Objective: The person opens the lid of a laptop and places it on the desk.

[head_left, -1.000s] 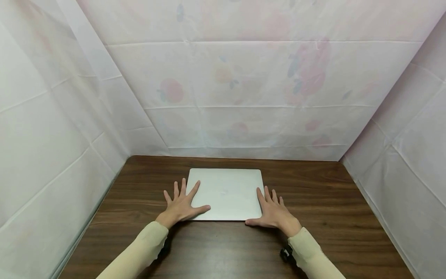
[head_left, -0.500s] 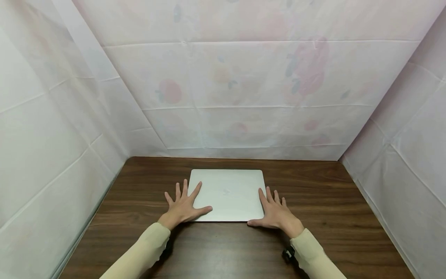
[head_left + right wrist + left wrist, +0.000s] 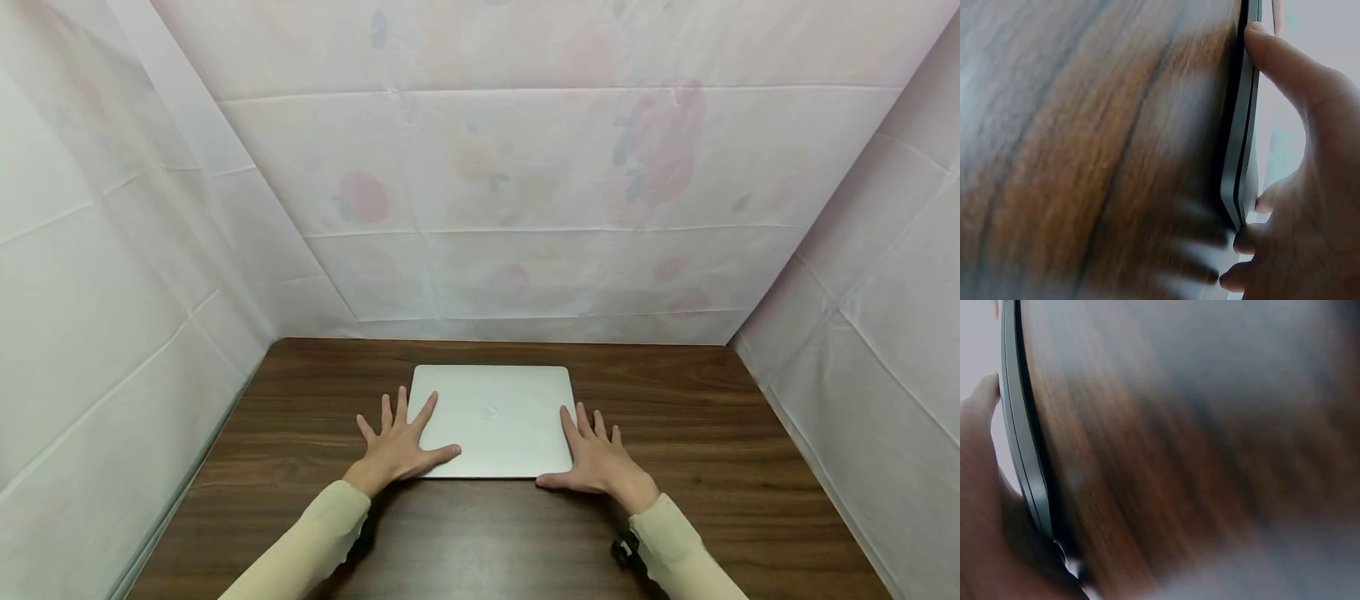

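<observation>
A closed silver laptop [image 3: 495, 417] lies flat on the brown wooden table, a faint logo at the middle of its lid. My left hand [image 3: 397, 450] spreads over its left front corner, with thumb and index finger on the lid and the other fingers fanned out past the left edge. At the right front corner my right hand [image 3: 600, 462] touches the laptop, index fingertip along the right edge. The right wrist view shows that thumb [image 3: 1279, 56] pressed against the front edge. Both wrist views show the laptop's thin grey side [image 3: 1022, 437] close over the wood.
The wood-grain table [image 3: 480, 542] extends on all sides of the laptop. Pale fabric with faded fruit prints [image 3: 517, 192] hangs behind the table, and white fabric walls [image 3: 112, 333] stand at left and right. A small black device [image 3: 624, 548] sits under the right wrist.
The laptop has slid slightly to the right across the table, and both hands have moved along with it. Their spread fingers keep the same pose.
</observation>
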The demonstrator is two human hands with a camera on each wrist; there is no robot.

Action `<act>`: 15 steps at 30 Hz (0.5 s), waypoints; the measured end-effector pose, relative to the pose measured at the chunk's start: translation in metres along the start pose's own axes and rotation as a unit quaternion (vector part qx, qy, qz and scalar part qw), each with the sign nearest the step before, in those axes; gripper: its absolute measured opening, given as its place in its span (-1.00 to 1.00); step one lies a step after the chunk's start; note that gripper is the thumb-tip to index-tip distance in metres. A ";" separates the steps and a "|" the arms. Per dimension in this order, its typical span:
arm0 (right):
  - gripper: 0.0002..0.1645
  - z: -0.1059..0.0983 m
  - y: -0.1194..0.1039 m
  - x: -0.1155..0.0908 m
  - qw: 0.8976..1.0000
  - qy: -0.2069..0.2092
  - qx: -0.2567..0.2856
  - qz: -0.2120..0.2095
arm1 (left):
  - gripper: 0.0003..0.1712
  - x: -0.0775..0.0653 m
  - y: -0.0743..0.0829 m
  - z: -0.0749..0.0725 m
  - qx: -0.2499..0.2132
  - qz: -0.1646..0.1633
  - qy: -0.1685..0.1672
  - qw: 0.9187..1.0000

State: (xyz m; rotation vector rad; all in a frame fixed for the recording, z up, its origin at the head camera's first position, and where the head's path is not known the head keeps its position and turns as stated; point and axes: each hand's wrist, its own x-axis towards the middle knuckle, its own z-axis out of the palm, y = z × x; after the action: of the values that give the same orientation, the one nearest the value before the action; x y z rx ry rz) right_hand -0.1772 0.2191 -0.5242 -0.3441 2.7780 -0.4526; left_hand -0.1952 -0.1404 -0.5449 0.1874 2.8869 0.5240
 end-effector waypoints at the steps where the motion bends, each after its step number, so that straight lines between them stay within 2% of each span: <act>1: 0.60 0.000 0.000 -0.001 1.000 0.000 0.001 0.000 | 0.24 0.000 0.001 0.000 -0.001 0.001 0.001 1.000; 15: 0.59 -0.005 0.005 -0.005 1.000 -0.004 0.006 0.003 | 0.24 -0.001 0.008 0.002 -0.001 0.005 0.008 1.000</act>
State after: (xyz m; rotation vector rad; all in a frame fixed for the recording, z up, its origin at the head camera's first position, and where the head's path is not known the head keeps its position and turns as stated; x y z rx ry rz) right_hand -0.1747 0.2264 -0.5203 -0.3350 2.7666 -0.4660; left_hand -0.1935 -0.1325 -0.5439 0.1982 2.9023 0.5320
